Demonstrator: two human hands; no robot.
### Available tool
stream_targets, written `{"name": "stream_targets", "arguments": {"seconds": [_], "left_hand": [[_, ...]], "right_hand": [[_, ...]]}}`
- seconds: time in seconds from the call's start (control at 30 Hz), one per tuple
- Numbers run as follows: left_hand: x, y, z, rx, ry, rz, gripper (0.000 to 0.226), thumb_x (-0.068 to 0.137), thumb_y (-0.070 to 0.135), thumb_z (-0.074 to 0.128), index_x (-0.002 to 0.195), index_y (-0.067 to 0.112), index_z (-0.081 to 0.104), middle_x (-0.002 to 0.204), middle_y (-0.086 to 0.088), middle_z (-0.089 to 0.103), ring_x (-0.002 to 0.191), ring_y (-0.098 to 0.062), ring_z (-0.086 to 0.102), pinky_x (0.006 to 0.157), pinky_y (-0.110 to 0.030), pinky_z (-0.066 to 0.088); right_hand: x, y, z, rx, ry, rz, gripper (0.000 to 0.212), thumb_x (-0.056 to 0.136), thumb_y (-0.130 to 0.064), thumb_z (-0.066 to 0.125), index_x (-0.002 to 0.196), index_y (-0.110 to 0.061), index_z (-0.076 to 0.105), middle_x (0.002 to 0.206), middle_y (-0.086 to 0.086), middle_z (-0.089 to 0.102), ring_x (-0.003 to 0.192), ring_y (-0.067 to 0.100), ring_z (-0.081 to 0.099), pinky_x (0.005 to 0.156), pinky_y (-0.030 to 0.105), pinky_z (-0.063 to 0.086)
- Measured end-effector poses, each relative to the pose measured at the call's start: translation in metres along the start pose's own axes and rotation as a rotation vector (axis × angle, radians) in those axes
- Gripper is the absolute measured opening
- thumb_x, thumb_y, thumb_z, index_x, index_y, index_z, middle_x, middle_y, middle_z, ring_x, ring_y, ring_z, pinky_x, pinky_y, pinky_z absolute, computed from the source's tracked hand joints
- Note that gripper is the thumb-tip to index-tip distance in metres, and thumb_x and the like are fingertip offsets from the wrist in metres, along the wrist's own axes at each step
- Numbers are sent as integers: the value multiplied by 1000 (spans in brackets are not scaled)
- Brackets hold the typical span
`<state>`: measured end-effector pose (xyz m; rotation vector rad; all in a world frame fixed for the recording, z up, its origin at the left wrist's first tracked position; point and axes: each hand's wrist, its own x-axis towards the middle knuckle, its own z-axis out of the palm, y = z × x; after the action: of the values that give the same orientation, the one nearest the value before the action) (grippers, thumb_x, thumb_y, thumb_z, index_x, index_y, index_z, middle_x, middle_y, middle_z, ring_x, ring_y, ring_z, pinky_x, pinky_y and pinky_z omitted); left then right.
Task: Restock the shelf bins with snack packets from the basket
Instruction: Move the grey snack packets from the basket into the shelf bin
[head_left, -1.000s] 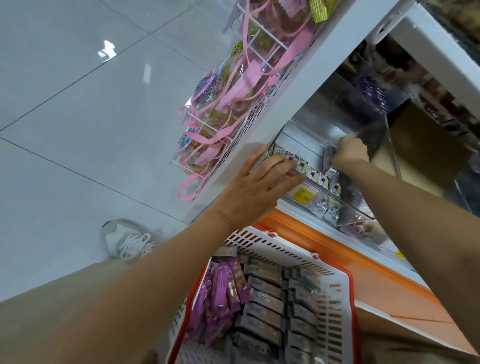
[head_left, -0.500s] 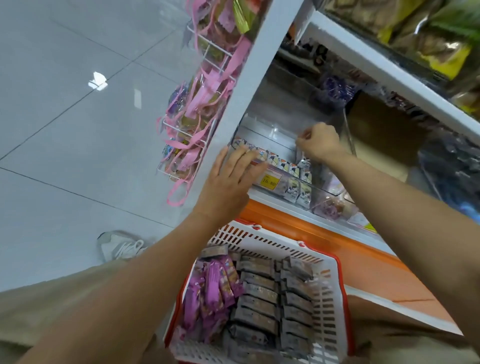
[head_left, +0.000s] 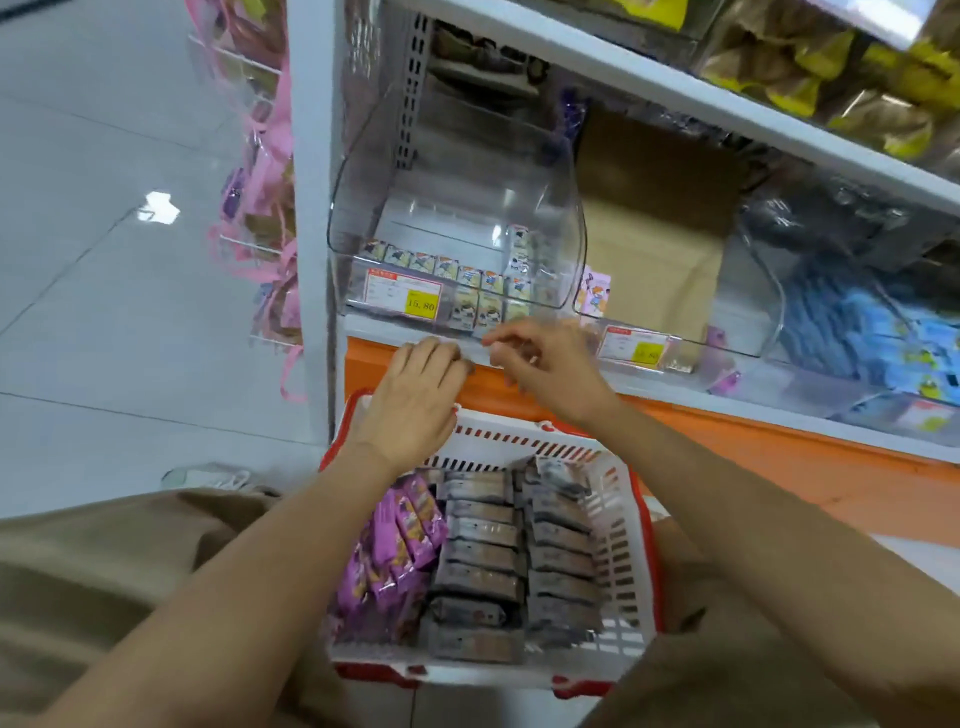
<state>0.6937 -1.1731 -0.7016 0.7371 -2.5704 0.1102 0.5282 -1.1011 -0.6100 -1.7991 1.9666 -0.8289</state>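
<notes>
Head view, change noted first: right hand no longer inside the clear bin, where a second ago pressed against the row of small cartoon packets; left hand likewise off the bin's front. Both now lowered to the front edge of the shelf, just under the bin's price tag and above the far rim of the basket. Read as: placement into that bin finished, reach for the next load about to begin. Left hand: knuckles up, fingers bent down over the shelf's front edge, tips hidden, gripping nothing visible; logged as empty and slack. Right hand: just beside the left, fingers loosely curled, thumb close to forefinger, no packet seen between them; logged as empty, though inner palm out of sight. Stock: grey-brown packets in two stacked rows along the middle and right side of the basket, purple packets bunched against its left wall; basket set between khaki-clad legs, directly below both hands. Bin only partly filled: one row along its front edge, a few more behind at the right corner, back half bare. Judged early-to-mid in the task, plenty left to move. Neighbouring bin to the right also sparse near its front edge.
</notes>
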Motion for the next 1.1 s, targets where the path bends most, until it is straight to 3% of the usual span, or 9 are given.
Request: {"name": "stream_targets", "arguments": {"seconds": [0.13,0.23,0.33,0.43,0.53,0.63,0.87,1.0,1.1], "left_hand": [[-9,7,29,1,-291,-84,62,73,24,73,130,14,54,132,-10,52,127,-33,43,108,-46,31],[-12,7,44,20,-422,-140,73,81,25,70,146,14,39,148,-12,38,141,-34,29,119,-48,20],[-11,6,58,38,-473,-158,83,83,29,69,152,16,25,155,-13,25,146,-34,16,122,-48,10],[-16,7,72,45,-462,-158,86,80,29,71,153,15,28,157,-18,21,148,-36,9,122,-50,5],[-25,8,87,87,-478,-164,85,83,30,67,154,12,25,162,-18,-6,150,-35,-9,122,-50,-2],[-33,7,97,125,-509,-169,89,85,28,61,157,13,10,151,-14,-37,144,-33,-28,121,-50,-8],[-32,7,98,116,-532,-185,88,88,22,54,157,14,0,146,-13,-44,138,-31,-40,119,-50,-12],[-28,10,84,37,-525,-193,83,87,25,59,157,14,14,156,-15,-28,143,-31,-30,121,-48,-7],[-24,13,66,-99,-458,-209,81,87,23,63,155,15,20,163,-15,-1,150,-33,-4,123,-46,6]], "right_hand": [[-41,65,33,-126,-159,172,20,96,-22,59,112,-14,68,92,0,70,80,17,66,73,33,53],[-68,104,60,-199,-303,305,25,95,-23,58,120,-18,64,104,0,68,91,16,65,81,32,53],[-85,128,82,-234,-417,376,29,95,-24,57,124,-18,60,113,3,65,99,22,64,83,32,52],[-91,140,102,-286,-548,366,31,95,-20,56,125,-14,58,120,9,63,106,27,60,83,34,49],[-97,149,125,-353,-658,358,38,94,-23,59,130,-15,52,126,11,58,113,30,53,91,40,48],[-98,151,139,-495,-726,298,29,92,-18,55,120,-12,54,117,12,60,106,32,55,92,41,41],[-88,153,127,-336,-532,264,31,85,-21,61,115,-13,62,110,4,64,100,23,58,83,34,48],[-78,134,99,-77,-373,336,31,85,-20,64,115,-19,55,97,-7,55,87,15,54,74,32,47],[-69,119,80,6,-262,325,24,84,-18,63,108,-19,61,88,-2,60,77,14,56,67,27,44]]}}
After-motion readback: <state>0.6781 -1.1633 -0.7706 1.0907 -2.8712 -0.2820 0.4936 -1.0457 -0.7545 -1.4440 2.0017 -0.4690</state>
